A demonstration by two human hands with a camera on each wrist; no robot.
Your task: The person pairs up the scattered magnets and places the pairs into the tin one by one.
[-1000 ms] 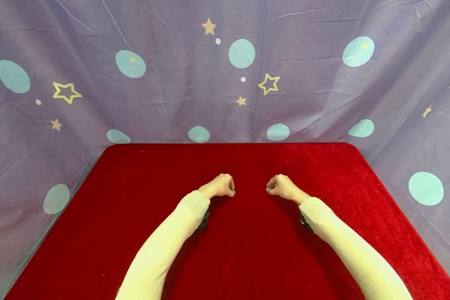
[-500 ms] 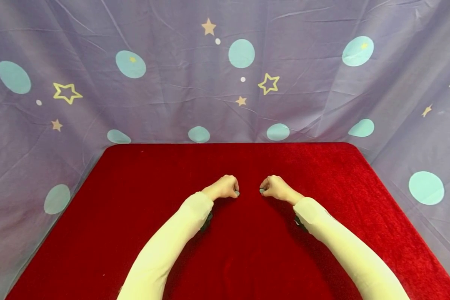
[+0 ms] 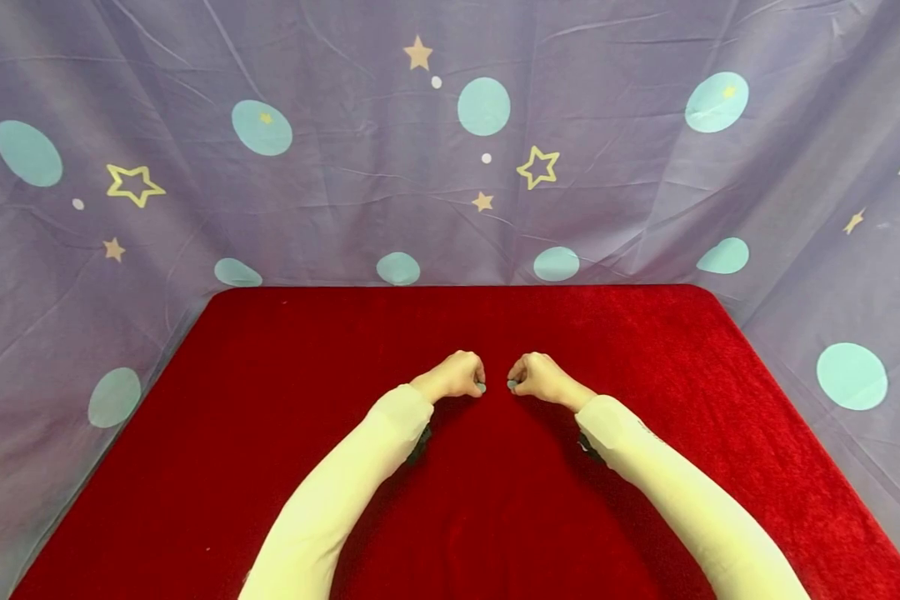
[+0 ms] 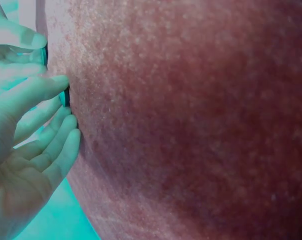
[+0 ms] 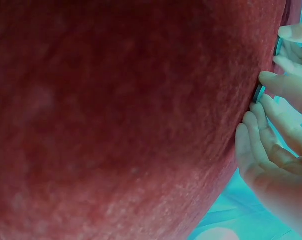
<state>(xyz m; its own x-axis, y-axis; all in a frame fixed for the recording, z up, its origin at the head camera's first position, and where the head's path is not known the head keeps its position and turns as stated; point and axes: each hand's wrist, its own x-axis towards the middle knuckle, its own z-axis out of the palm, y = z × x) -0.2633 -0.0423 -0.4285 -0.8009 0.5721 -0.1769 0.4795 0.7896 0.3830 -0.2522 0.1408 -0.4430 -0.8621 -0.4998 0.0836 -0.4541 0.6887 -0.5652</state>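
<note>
Just left of the table's middle, my left hand [image 3: 459, 374] pinches a small flat grey-green disc [image 3: 482, 387] between thumb and fingertips. A matching disc [image 3: 512, 384] is pinched by my right hand [image 3: 542, 377], facing it across a narrow gap. Seen from the left wrist, the left disc [image 4: 66, 97] stands on edge, its dark face against the red cloth side, with the other fingers fanned beside it. From the right wrist, the right disc [image 5: 259, 93] is held the same way under the thumb. Both hands are close over the cloth.
A red velvet cloth [image 3: 345, 333] covers the whole table. Behind and at both sides hangs a purple curtain [image 3: 330, 167] printed with stars and pale blue dots. Pale yellow sleeves [image 3: 345, 467] cover both forearms, with something dark under each cuff.
Both hands have moved toward each other, the left to the right and the right to the left, narrowing the gap between the discs. Each keeps its pinch.
</note>
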